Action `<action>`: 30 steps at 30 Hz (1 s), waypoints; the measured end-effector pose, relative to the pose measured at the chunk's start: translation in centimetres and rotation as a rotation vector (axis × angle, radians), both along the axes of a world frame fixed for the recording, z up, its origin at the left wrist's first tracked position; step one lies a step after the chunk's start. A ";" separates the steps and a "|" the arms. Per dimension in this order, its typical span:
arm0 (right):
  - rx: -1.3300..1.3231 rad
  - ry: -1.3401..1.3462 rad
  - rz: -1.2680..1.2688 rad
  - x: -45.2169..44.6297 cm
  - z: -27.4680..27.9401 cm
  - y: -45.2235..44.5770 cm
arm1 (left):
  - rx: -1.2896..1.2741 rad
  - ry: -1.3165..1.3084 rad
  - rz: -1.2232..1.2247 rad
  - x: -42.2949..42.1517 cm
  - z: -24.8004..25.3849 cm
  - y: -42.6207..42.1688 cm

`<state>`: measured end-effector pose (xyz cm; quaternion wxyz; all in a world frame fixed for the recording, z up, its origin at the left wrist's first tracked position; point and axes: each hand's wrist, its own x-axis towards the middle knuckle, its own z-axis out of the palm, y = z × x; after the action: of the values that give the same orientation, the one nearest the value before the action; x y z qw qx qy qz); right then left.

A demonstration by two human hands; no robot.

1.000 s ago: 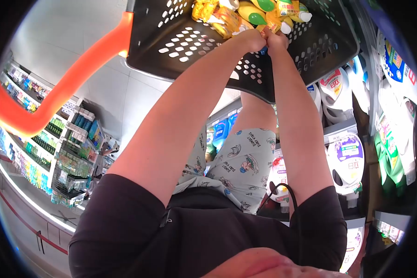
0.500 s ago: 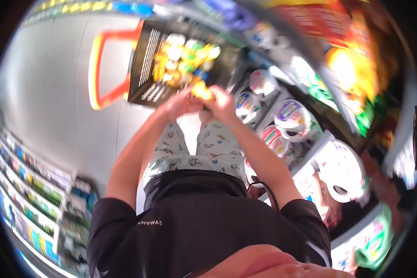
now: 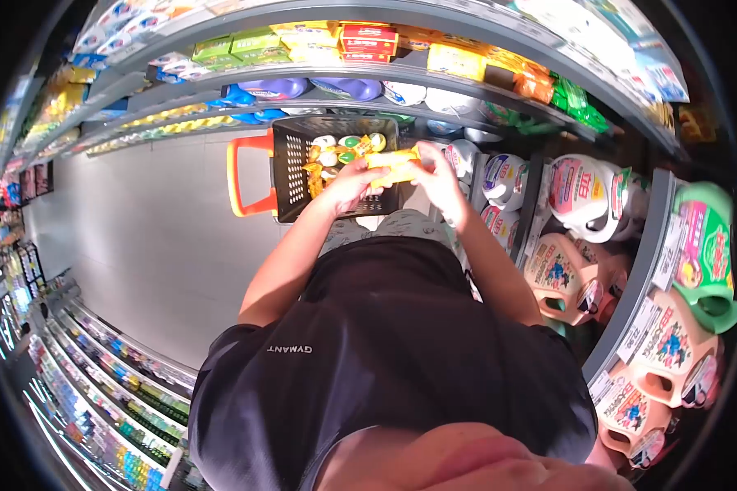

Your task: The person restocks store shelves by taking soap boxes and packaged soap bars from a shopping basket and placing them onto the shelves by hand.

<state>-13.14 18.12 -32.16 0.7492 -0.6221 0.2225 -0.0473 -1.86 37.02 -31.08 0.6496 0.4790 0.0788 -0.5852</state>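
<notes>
My left hand (image 3: 350, 185) and my right hand (image 3: 440, 182) are closed on a small yellow packet (image 3: 395, 167), one at each end. It looks oblong and shiny, and what it contains cannot be made out. Beneath and beyond my hands stands a black shopping basket (image 3: 291, 168) with an orange handle (image 3: 234, 176). Yellow, white and green packaged items (image 3: 336, 152) lie in it, partly covered by my hands and the packet.
A shelf (image 3: 303, 78) crosses in front, with boxes, bags and purple bottles (image 3: 348, 87). White jugs (image 3: 585, 196), pink jugs (image 3: 558, 274) and a green bottle (image 3: 704, 245) stand at right. Grey floor (image 3: 155, 245) lies left, with more stocked shelving (image 3: 123, 376) behind.
My view has lifted and turned, bringing the shelf in front into sight. Both hands still hold the yellow packet, now stretched out lengthwise between them over the basket's near right part.
</notes>
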 end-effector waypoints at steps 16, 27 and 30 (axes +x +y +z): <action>-0.485 -0.141 -0.395 10.4 1.2 -19.6 | 0.076 -1.040 -0.001 8.2 6.0 -20.5; -0.920 0.484 -0.498 8.5 5.1 -24.4 | 0.361 -1.532 -0.356 6.2 5.6 -24.9; -0.937 0.522 -0.370 8.5 6.1 -23.2 | 0.432 -1.677 -0.448 5.5 6.4 -24.4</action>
<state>-4.60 -5.09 -26.04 0.2926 -0.8298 0.4608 -0.1163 3.65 12.62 -24.67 0.2597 0.8654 -0.4089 -0.1280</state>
